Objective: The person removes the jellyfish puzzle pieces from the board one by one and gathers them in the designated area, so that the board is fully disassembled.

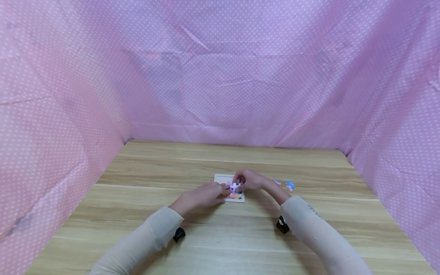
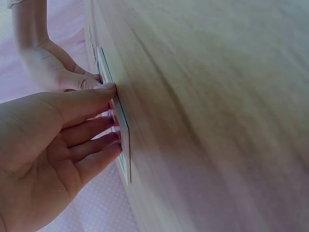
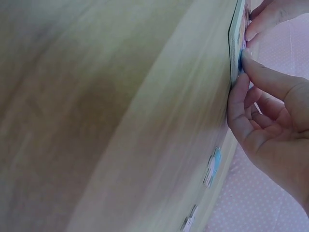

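A small jigsaw puzzle in a white tray point(image 1: 221, 177) lies on the wooden table, its lower part filled with colourful pieces. My left hand point(image 1: 207, 193) comes over its left side; in the left wrist view the thumb touches the near edge and the fairly straight fingers point(image 2: 99, 162) rest on the picture. At the right side, my right hand point(image 1: 249, 180) has thumb and fingers curled about a pale puzzle piece point(image 1: 235, 186) on the tray. From the right wrist the thumb point(image 3: 263, 77) presses at a blue part by the tray's corner. The hands partly hide the pieces.
To the right of the tray lie loose blue and pink puzzle pieces point(image 1: 290, 185), with another piece point(image 1: 277, 182) close by. A pink dotted curtain point(image 1: 220, 84) surrounds the back and sides of the table point(image 1: 227, 244). Black straps point(image 1: 282, 225) show under the sleeves.
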Demonstrator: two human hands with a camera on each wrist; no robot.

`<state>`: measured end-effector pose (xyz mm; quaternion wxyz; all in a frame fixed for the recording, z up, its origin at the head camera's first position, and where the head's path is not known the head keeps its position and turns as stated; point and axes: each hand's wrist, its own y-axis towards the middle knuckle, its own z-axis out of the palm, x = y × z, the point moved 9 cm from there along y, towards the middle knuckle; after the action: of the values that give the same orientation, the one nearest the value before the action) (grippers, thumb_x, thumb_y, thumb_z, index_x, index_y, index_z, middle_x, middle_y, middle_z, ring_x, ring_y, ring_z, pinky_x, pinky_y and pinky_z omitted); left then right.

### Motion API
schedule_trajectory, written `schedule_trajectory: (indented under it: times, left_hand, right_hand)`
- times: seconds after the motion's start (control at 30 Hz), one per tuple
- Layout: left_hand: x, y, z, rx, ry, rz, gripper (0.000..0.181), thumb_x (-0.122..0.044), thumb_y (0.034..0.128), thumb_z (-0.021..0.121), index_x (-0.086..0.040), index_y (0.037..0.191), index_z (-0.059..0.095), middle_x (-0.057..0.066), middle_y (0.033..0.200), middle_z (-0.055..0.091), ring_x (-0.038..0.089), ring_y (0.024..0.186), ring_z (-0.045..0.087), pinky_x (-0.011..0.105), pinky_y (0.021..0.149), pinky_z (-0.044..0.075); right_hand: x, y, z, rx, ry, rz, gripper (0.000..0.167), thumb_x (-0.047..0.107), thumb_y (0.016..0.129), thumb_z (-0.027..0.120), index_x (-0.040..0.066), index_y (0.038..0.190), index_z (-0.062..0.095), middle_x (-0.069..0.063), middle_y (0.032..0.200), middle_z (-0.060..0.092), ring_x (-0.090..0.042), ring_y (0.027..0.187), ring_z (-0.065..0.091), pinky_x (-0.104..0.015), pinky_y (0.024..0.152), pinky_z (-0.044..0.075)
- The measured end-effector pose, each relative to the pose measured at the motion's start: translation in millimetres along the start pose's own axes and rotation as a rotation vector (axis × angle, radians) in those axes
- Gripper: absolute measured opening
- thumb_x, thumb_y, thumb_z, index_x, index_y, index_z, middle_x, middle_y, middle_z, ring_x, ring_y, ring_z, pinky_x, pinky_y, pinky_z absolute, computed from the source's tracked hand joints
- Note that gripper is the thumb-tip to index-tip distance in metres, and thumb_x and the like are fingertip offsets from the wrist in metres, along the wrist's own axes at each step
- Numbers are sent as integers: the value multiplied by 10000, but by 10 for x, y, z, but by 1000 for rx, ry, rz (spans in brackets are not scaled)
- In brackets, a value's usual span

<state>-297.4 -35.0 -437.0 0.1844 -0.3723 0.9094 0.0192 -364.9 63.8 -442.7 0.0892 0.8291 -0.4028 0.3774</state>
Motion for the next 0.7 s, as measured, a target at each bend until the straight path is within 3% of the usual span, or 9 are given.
schedule_trajectory:
  times: [0.1,0.2,0.37,0.47,0.6,0.67,0.7]
  left_hand:
    - [13,12,-4,-12,-2,9,343,-188,1029,619,-126,1364,657,90,1521,518,226,1376,538,380,1111,466]
    - [17,23,-8,-12,21,18,355,-212,1037,606,-185,1389,641,77,1490,564,158,1172,658,322,1012,530]
    - [-6,9,-13,-19,52,37,355,-222,1045,590,-202,1396,635,72,1381,654,71,861,596,255,854,545]
    - [-32,5,-12,-22,76,49,351,-231,1054,573,-194,1397,635,82,1401,641,79,937,630,280,907,555]
    - [-46,12,-1,-17,55,24,349,-222,1061,560,-177,1399,632,123,1455,589,175,1197,654,351,1019,535]
    - [-47,20,1,-14,56,6,347,-211,1058,564,-177,1396,636,123,1426,618,170,1189,651,348,1016,535]
    - [-56,21,-6,-18,56,9,341,-203,1058,565,-171,1388,645,115,1385,649,135,1081,661,316,967,549]
  right_hand:
    - [10,-1,-2,6,-3,-9,210,-24,856,749,-30,1032,635,-94,910,614,-111,803,497,-199,734,423]
    - [9,-1,-3,10,13,-16,207,-41,866,726,-30,1046,623,-93,915,598,-115,816,489,-204,741,422]
    - [23,-7,39,35,26,-43,205,-64,879,688,-39,1060,596,-86,915,573,-121,834,486,-210,758,431]
    - [49,-22,56,58,23,-56,187,-45,906,671,-42,1069,580,-77,908,557,-126,832,476,-216,759,426]
    - [93,-43,65,79,14,-77,175,-25,934,654,-53,1079,561,-76,890,540,-133,826,464,-225,751,411]
    - [108,-46,68,86,6,-91,172,-23,941,646,-61,1083,556,-84,888,540,-134,827,462,-226,751,405]
    - [106,-43,70,87,2,-97,169,-23,944,642,-62,1083,554,-87,894,548,-137,835,469,-227,759,408]
